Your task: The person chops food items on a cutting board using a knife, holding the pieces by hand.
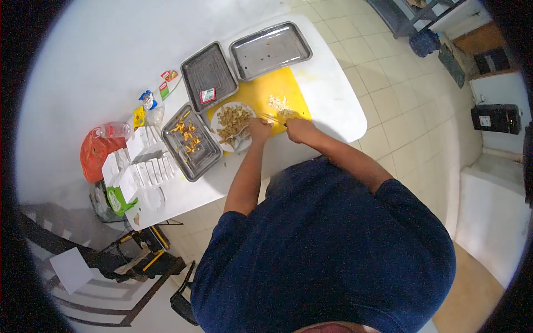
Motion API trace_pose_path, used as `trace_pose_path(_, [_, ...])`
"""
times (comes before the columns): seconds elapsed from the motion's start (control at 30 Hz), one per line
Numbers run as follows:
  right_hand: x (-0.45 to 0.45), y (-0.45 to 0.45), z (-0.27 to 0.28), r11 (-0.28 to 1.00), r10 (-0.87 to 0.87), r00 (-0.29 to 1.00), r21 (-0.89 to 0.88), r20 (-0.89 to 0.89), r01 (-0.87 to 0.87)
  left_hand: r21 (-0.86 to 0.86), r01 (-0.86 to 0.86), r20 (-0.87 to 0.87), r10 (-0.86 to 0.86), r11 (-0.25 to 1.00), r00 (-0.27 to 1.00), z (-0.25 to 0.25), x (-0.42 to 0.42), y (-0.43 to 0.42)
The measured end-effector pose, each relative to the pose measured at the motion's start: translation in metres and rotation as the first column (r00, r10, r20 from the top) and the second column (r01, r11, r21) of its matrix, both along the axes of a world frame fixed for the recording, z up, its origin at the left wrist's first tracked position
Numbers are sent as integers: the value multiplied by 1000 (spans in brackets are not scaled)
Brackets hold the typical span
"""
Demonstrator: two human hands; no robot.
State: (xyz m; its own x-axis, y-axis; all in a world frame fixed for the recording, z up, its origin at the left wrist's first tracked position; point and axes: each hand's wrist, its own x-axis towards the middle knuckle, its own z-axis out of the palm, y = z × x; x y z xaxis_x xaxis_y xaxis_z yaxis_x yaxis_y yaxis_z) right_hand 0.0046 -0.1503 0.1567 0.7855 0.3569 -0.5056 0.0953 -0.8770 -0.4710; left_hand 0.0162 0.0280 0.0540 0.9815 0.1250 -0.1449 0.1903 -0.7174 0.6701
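Note:
My right hand [300, 130] is closed around the handle of a knife [272, 119], whose thin blade points left toward my other hand. Fingers bent together, my left hand [260, 130] is closed by the blade's tip; what it grips is too small to make out. Both hands are over the near edge of a yellow cutting mat [295, 94]. Just beyond the knife lies a pile of chopped pale pieces [278, 104]. Left of it, a white plate [217, 135] holds brownish chopped food [233, 119] and a spoon [239, 141], close beside my left hand.
Two metal trays stand behind: a dark one [206, 66] with a small red-edged packet [207, 95], and a wider one [272, 53]. Another tray [194, 166] holds orange-brown strips. White boxes [150, 172], a plastic bottle [114, 130] and a red bag [94, 158] crowd the table's left end.

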Motion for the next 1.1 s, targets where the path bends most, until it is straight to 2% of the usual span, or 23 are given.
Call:
trace_pose_path(0.17, [-13,-1,-43,999,43,999,-29,25,-42,-90,-46,45,51,995,998,-2,-3,-4])
trace_pose_path(0.27, [-13,2,-48,1000,-8,1000,-26,25,9,-57,-11,43,13,998,999,-7,-2,-2])
trace_pose_path(0.37, [-5,5,-61,997,24,999,-72,27,-22,38,-24,-27,25,999,999,-10,-2,1])
trace_pose_path(0.47, [-3,1,-60,1000,-15,1000,-15,-9,15,88,-1,-119,12,996,993,-20,1,5])
trace_pose_path(0.6, [-4,2,-76,1000,-24,999,-13,-28,23,4,-35,-59,35,999,998,-22,-2,4])
trace_pose_path(0.67, [3,3,-77,1000,-16,996,-19,-85,14,6,-34,10,34,999,999,-39,-1,8])
trace_pose_path(0.77, [16,-2,-51,994,66,986,-72,-156,-77,38,-96,66,93,995,993,-40,-4,4])
trace_pose_path(0.97, [19,3,-55,986,102,984,-116,-143,-119,32,7,-66,-5,999,998,-19,-1,5])
trace_pose_path(1.07, [16,2,-53,986,142,979,-62,-144,-153,-53,-58,-27,57,997,998,-14,-4,2])
trace_pose_path(1.1, [13,2,-49,990,128,983,-50,-129,-135,-34,-48,-27,47,998,999,-13,-4,1])
